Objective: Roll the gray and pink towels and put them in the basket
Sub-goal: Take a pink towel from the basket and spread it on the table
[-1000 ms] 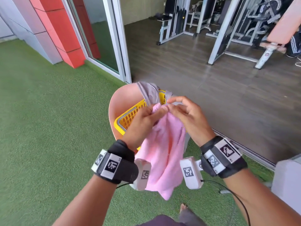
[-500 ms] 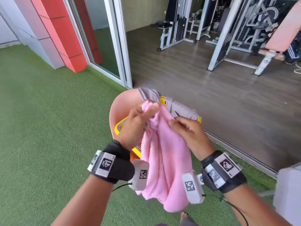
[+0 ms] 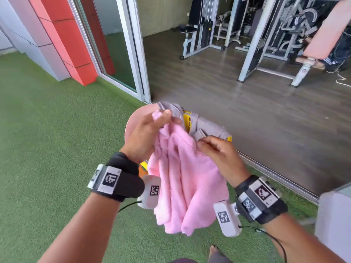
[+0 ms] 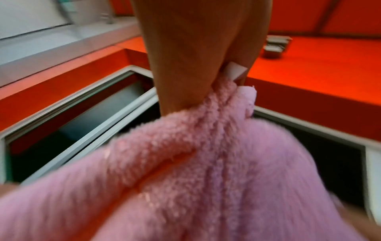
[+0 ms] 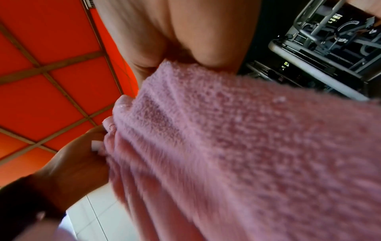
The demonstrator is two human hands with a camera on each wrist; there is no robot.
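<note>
Hands have parted since a second ago: left hand (image 3: 150, 135) and right hand (image 3: 218, 154) each pinch the pink towel (image 3: 186, 179), now spread, hanging above the basket (image 3: 187, 120). I judge rolling not begun; gray towel (image 3: 207, 128) drapes over the basket.

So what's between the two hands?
In the head view, the fluffy pink towel stretches between the left hand and the right hand; both pinch its top edge.
</note>
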